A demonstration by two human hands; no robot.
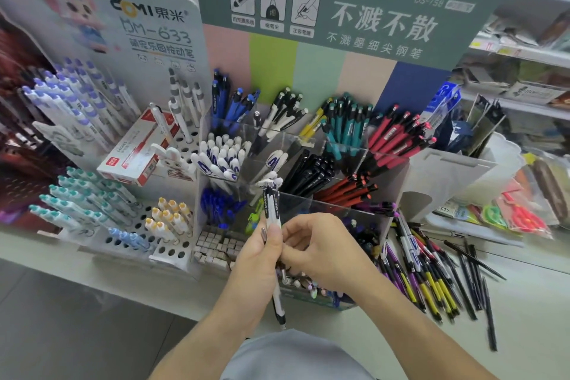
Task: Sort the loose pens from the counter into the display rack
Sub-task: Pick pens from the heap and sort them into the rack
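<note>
Hands together, front of clear acrylic compartment display rack. Left hand wrapped round two white-and-black click pens, held upright, thumb pressed on barrels; clip ends sticking up above fist, one tip poking out below. Right hand fingers curled, pinching at same pens just beside left thumb. Pens over rack's front edge, not in any compartment. Loose pile of mixed yellow, purple, black pens flat on pale counter, right of rack, near right forearm. White perforated pen stand left of rack.
</note>
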